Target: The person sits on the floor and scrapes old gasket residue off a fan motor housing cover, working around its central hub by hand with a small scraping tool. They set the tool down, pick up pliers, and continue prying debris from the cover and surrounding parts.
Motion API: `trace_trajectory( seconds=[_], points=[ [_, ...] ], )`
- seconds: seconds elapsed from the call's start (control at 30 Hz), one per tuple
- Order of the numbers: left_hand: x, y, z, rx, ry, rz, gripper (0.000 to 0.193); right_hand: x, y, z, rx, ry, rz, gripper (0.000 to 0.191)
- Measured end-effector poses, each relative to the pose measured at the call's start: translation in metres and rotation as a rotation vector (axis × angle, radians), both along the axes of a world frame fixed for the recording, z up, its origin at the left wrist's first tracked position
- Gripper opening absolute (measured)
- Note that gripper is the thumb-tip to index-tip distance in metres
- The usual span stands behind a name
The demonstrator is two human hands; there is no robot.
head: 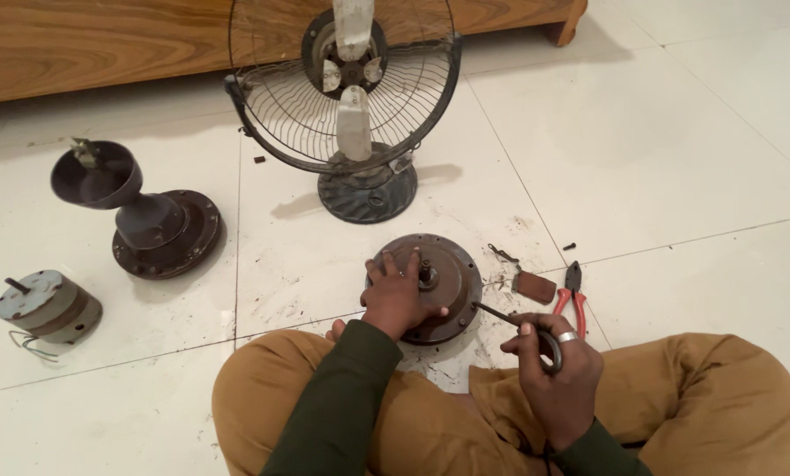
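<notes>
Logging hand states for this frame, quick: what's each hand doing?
Left hand: open, fingers spread, pressing on the round motor cover.
Right hand: closed around a dark screwdriver, tip at the cover.

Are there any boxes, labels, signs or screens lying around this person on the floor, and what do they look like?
None in view: no package, sign or screen, and no label that I can make out.
Only bare fan parts and tools lie on the tiled floor; the left hand rests on a round brown motor cover, the right hand holds a dark tool.
</notes>
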State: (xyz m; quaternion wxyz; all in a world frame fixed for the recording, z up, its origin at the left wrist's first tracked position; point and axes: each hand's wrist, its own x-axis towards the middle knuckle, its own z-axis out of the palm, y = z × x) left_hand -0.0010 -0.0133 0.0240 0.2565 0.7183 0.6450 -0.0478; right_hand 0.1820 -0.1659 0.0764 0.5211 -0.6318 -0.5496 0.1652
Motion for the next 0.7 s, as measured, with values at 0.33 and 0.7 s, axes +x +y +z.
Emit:
trace_trajectory(
  seconds=[0.33,0.7],
  points=[
    [0.008,-0.001,0.005,-0.036,0.044,0.028,0.130,-0.011,-0.007,-0.001,0.109,-0.111,0.066,0.004],
    [0.008,-0.003,0.007,-0.023,0.052,0.034,0.131,-0.007,0.063,0.030,0.083,-0.369,-0.018,0.042]
  ],
)
